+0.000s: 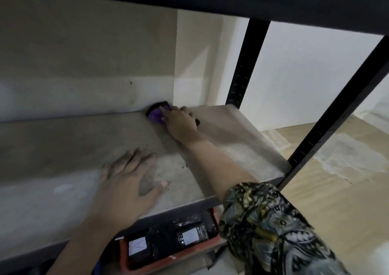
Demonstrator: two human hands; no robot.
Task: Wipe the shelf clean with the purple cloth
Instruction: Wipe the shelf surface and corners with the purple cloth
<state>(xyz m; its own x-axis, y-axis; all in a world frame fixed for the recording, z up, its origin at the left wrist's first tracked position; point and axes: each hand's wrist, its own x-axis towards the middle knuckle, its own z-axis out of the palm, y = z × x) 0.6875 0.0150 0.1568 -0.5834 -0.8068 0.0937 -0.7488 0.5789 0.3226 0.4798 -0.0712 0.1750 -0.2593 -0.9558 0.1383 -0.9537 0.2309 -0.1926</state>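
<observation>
Right hand [181,123]: I am pressing the cloth [156,116] into the far corner of the shelf [242,146], fingers lying over it; whether they curl round it I cannot tell.
Left hand [128,180]: I am resting it flat and spread on the near shelf, holding nothing.
Risk: I am probably pushing dust into the wall seam; leaning on the dusty board could smear it.
Hidden: most of the cloth is sitting under my fingers; the red bin [168,258] below is partly cut off.

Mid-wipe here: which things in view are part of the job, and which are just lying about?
Part of the job:
purple cloth, under the right hand at the back of the shelf
shelf
left hand, flat on the shelf

Just lying about:
red tray below, holding black labelled packs
</observation>
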